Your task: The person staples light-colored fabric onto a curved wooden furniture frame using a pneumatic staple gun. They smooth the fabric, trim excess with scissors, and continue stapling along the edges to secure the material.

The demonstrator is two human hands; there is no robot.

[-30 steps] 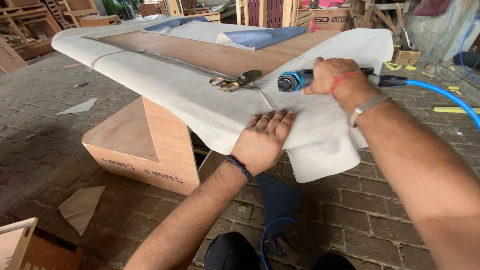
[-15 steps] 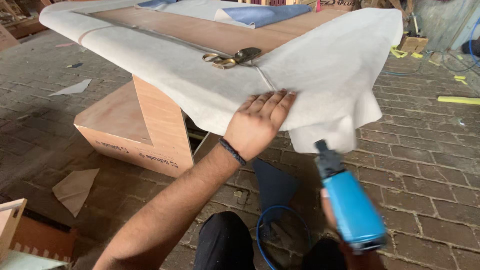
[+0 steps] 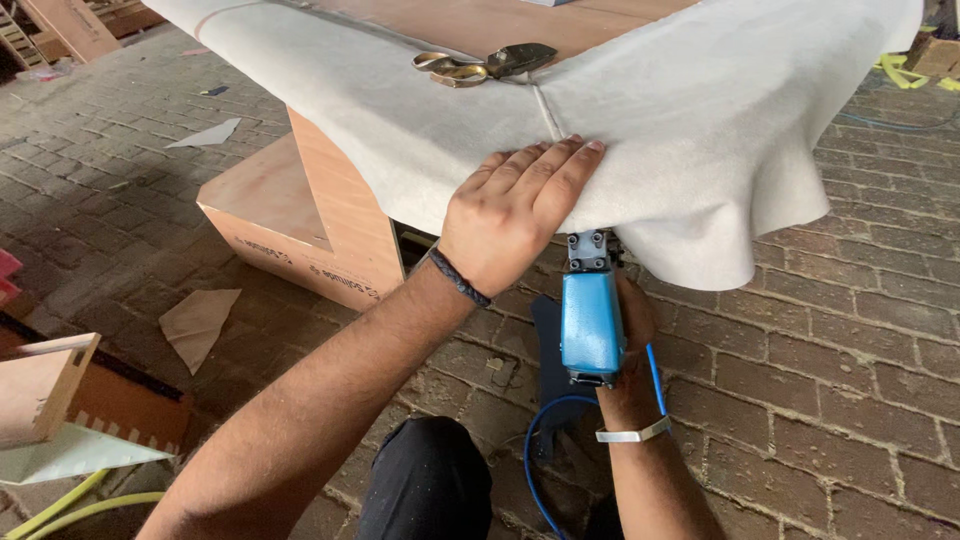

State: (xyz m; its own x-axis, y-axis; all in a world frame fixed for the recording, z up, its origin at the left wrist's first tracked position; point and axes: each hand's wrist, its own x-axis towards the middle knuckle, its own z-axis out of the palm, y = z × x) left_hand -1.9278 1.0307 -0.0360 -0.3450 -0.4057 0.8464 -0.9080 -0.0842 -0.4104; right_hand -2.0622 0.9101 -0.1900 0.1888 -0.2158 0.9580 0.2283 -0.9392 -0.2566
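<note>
Fabric [image 3: 700, 130], pale grey-white, drapes over the wooden board's [image 3: 480, 20] corner at twelve o'clock — scissors [image 3: 485, 63] lie on top. Left hand [image 3: 515, 210], fingers flat and spread, presses the fabric's edge. Below, at five o'clock, the right hand [image 3: 630, 350] grips a blue pneumatic stapler [image 3: 590, 315] — nose up under the cloth.

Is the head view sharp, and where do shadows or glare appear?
Head view: soft, even daylight, no glare; left hand on the grey felt and the blue stapler in the right hand are sharp; shadow lies under the draped felt; edges bend slightly from the wide lens.
</note>
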